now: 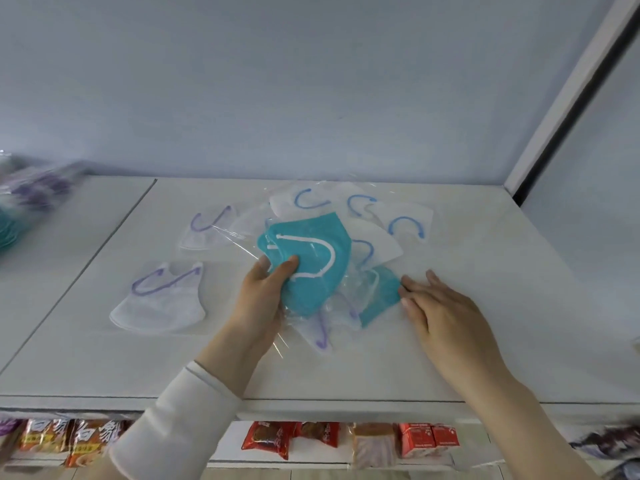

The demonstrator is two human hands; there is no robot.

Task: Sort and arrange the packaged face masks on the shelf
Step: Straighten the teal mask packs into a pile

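**While the left hand [266, 289] holds one teal mask [311, 268], the right hand [446, 306] rests at the pile**

The left hand grips a teal mask with a white ear loop, sealed in a clear film sleeve: thumb on top, fingers curled beneath its lower left corner. The right hand lies spread and flat on the shelf [485, 341], its straight fingertips touching the edge of a second teal mask [381, 296]. Both teal masks belong to a loose, overlapping pile at mid-shelf. White masks with blue ear loops [391, 216] fan out from it toward the back edge. Two white masks with purple ear loops [162, 299] lie singly toward the left edge, apart from the pile. Snack packets [266, 439] occupy the shelf below.

Handling, as judged: each packet is likely very light, limp and flat. The glossy film probably slides readily over its neighbours, so drawing one out may drag others along. A pinch through the film onto the mask body should hold better than a grip on the loose film margin.
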